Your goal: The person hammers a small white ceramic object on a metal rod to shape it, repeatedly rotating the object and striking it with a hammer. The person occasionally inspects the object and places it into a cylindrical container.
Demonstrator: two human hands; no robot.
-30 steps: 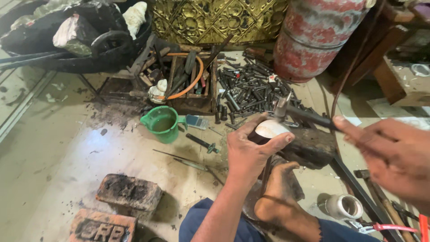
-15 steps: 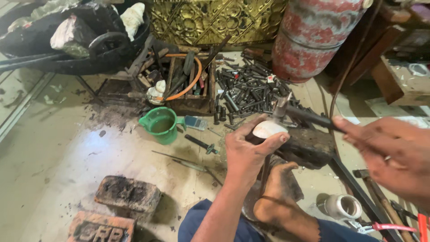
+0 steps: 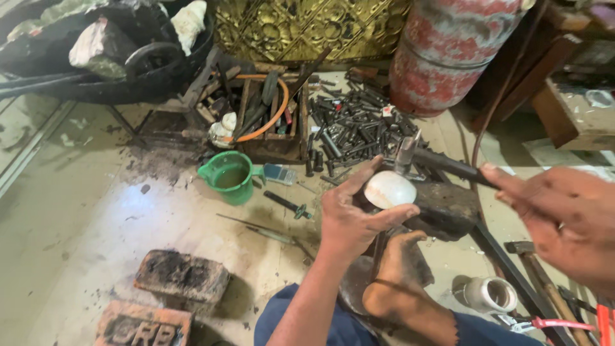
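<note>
A green jug (image 3: 229, 176) stands far left of the hands. The left hand (image 3: 351, 218) curls around a pale dome (image 3: 389, 189) on a dark block (image 3: 448, 208). The right hand (image 3: 564, 218) grips a hammer (image 3: 442, 163), its head just above the dome.

Pale, soot-stained floor (image 3: 96, 218), cluttered along its far edge and right side.

At the near left corner sit two bricks, a charred one (image 3: 181, 277) and an orange one (image 3: 144, 325). Mid-floor stands a green jug (image 3: 229, 177), with a small brush (image 3: 280, 173) touching it and a dark screwdriver (image 3: 287, 205) just beside. Toward the far edge sprawls a heap of dark metal rods (image 3: 355, 128), beside a wooden crate (image 3: 266, 125) of tools. A red cylinder (image 3: 442, 54) stands at the far right.
</note>
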